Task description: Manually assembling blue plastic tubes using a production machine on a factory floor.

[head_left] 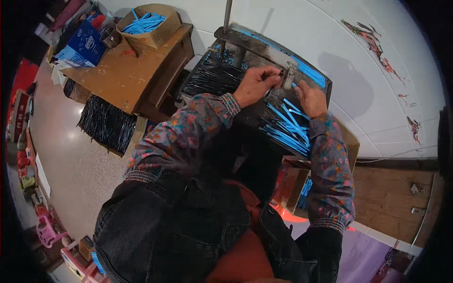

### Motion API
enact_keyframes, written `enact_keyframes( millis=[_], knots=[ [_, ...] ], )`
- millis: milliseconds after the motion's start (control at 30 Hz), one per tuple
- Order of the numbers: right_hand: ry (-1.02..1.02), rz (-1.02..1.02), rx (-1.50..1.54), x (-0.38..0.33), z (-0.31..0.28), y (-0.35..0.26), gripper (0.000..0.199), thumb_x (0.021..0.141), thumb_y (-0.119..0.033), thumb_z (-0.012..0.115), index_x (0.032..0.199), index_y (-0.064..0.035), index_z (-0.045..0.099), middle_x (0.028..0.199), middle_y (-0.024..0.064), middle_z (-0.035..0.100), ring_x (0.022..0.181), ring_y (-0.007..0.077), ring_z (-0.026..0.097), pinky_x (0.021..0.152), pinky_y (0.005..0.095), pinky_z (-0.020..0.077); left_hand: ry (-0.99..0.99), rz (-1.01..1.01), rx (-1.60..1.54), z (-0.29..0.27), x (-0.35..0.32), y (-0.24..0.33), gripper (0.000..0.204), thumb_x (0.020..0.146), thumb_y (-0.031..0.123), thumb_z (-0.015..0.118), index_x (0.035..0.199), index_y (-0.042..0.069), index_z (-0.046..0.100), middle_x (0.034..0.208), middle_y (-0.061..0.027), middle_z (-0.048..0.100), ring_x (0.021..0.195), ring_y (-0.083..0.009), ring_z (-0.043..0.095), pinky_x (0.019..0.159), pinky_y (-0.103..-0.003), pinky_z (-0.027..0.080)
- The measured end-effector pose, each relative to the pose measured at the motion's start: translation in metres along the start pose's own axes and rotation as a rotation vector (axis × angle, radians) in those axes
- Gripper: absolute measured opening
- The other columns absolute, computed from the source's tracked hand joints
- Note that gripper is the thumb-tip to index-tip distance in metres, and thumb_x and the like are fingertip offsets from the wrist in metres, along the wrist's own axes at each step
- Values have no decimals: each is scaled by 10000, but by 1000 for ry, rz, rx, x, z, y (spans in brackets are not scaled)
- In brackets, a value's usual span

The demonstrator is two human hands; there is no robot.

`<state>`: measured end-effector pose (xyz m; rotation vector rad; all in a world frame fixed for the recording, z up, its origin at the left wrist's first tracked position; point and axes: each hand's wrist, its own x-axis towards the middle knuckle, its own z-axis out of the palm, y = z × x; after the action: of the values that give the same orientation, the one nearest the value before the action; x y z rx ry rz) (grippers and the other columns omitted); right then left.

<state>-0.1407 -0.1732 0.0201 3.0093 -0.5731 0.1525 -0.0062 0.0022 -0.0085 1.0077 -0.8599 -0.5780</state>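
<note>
Fingers (pixel 270 70) of the left hand (pixel 255 86) curl at upper centre, grasp unclear, as the right hand (pixel 313 100) grips a blue stick (pixel 295 85).

Two grips (pixel 257 86) (pixel 312 98), one cup (pixel 110 37), one blue carton (pixel 84 42)

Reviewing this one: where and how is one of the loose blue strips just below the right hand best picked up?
Probably by its upper end, pinched from above and the left. The blue strips are long and slim; their upper ends fan apart, while lower down they crowd together. The right hand is close above their right side.
</note>
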Motion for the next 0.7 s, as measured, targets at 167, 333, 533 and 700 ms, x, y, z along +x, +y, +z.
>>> enact_keyframes(
  millis=[167, 333, 533, 700],
  knots=[
    [203, -152, 143, 2, 0, 11, 159, 813, -140, 548, 936, -41, 569, 806, 156, 609, 706, 384, 558, 612, 446, 437, 10, -28, -3, 1, 3, 2, 132, 861, 38, 597, 990, 16, 618, 827, -11, 614, 730, -77, 525, 695, -205, 444],
    [266, -328, 329, -6, -7, 13, 122, 800, -118, 558, 880, -30, 588, 803, 138, 592, 689, 363, 543, 624, 418, 441, -3, -32, -17, -2, 4, -1, 96, 868, 49, 594, 954, 9, 611, 791, -22, 610, 707, -86, 520, 688, -215, 443],
    [-23, -343, 418, -24, 3, 2, 80, 742, -72, 586, 792, -12, 601, 802, 142, 576, 711, 347, 541, 648, 389, 442, -21, 5, -52, 0, 3, 1, 62, 878, 63, 585, 909, 12, 601, 770, -29, 606, 683, -96, 511, 679, -226, 441],
    [-117, -362, 416, -34, -9, -13, 79, 733, -75, 566, 779, -11, 583, 837, 142, 588, 762, 361, 555, 664, 416, 460, -16, 12, 10, 0, 2, 6, 57, 881, 61, 576, 890, 11, 602, 771, -30, 606, 676, -98, 506, 678, -225, 437]
  ],
)
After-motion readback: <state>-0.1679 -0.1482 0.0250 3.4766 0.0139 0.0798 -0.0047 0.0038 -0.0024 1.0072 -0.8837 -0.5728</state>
